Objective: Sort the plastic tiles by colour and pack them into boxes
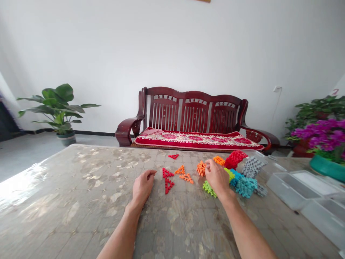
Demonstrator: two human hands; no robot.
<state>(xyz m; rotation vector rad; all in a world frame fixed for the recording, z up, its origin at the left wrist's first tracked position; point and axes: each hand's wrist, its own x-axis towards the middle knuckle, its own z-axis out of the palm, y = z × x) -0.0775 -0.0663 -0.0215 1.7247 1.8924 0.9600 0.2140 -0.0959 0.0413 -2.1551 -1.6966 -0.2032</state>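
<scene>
In the head view, the right hand (219, 177) would do best to pinch a single piece from the orange bunch (201, 168) by its edge, leaving the rest undisturbed. That bunch lies on the table (91, 219) just beside its fingertips, red triangles (168, 175) near the curled left hand (142, 186); whether either hand is clamped on anything, I cannot tell.

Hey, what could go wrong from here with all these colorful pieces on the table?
The right hand is close to the orange pile and lime green pieces, so it might knock some loose. The blue pieces and gray pieces crowd together, so colors could get mixed. The left hand, near the red triangles, might nudge them.
</scene>
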